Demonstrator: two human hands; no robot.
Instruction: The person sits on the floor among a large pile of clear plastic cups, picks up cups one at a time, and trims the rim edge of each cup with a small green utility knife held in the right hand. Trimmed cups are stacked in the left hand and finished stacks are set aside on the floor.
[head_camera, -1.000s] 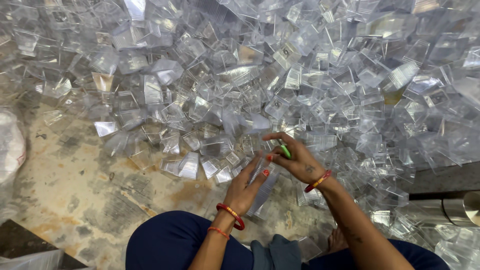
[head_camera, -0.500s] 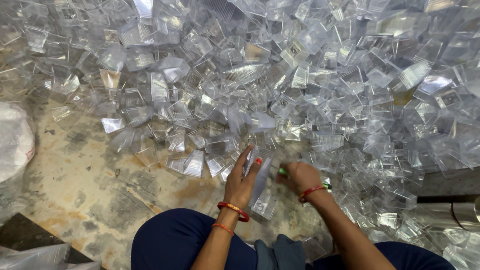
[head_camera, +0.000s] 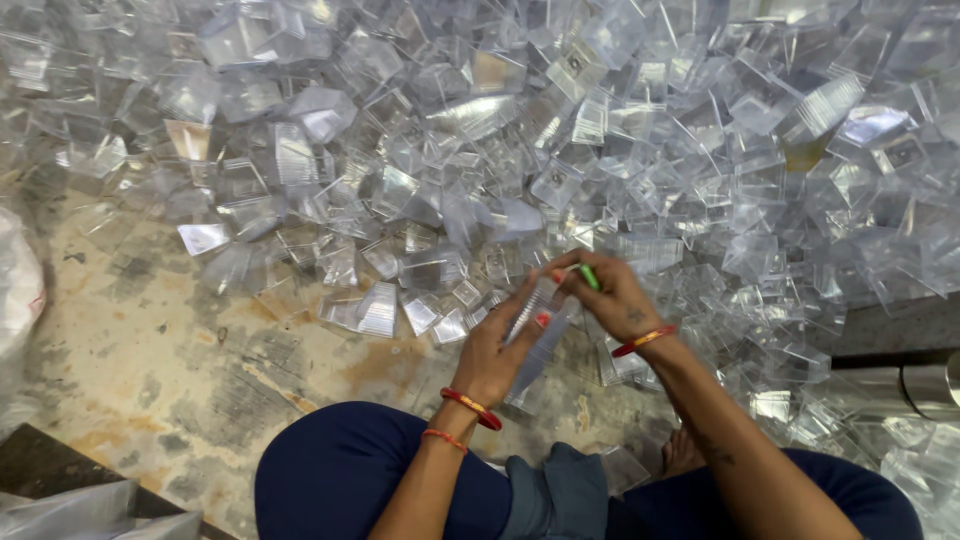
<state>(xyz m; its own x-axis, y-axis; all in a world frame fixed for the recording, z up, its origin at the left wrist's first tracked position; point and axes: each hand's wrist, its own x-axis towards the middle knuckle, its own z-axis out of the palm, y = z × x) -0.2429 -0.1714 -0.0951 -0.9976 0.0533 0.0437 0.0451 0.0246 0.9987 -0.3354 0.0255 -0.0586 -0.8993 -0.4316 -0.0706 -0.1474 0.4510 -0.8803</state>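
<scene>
1. Your left hand (head_camera: 497, 352) grips the stack of clear plastic trays (head_camera: 540, 335), steadying it.
2. Your right hand (head_camera: 612, 297), at its two o'clock, pinches a green tool (head_camera: 589, 276).
3. The clear tray heap (head_camera: 560, 140) lies at twelve o'clock.

A small packing or sorting workshop, worked at floor level: a huge heap of clear plastic boxes (head_camera: 600, 130) from nine to three o'clock, covering a stained, worn concrete floor (head_camera: 150, 340), with a person seated at six o'clock.
</scene>
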